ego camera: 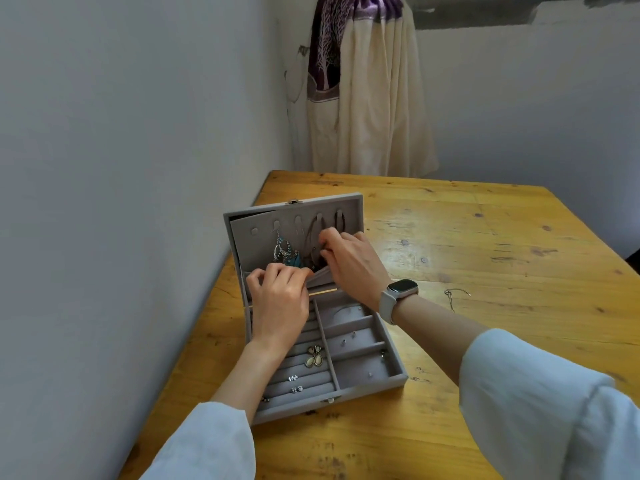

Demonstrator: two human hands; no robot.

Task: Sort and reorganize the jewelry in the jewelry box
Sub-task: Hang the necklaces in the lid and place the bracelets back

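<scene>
A grey velvet jewelry box stands open on the wooden table, its lid upright. A silver and teal dangle earring and dark cords hang from hooks in the lid. My left hand grips the rim of the lid's elastic pocket and pulls it open. My right hand pinches a dark cord at the pocket's mouth. In the tray lie cream drop earrings, small sparkly studs in the ring rolls and tiny studs in the right compartments.
A thin silver chain lies on the table to the right of the box. A grey wall runs close along the table's left edge. Cream and purple curtains hang behind the table's far end.
</scene>
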